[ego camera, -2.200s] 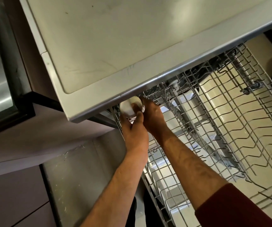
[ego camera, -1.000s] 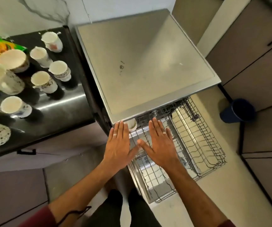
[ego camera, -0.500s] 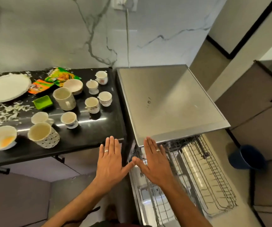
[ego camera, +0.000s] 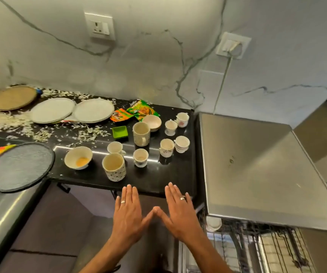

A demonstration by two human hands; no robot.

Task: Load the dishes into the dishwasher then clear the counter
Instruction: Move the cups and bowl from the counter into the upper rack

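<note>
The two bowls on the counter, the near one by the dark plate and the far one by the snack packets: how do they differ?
The near bowl holds orange residue; the far bowl shows none. The near bowl looks wider and whiter, the far bowl smaller and pinkish. The near bowl stands apart; the far bowl sits close behind the tall mug. Both stand upright on the black counter.

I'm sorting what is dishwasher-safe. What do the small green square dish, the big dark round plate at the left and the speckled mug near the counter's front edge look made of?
Green square dish: probably plastic or silicone, given its uniform bright colour and matte look. Dark round plate: perhaps stoneware or cast metal, with a grainy grey, dull surface; unsure. Speckled mug: likely glazed ceramic, with a cream body, dark flecks and a thick rim.
</note>
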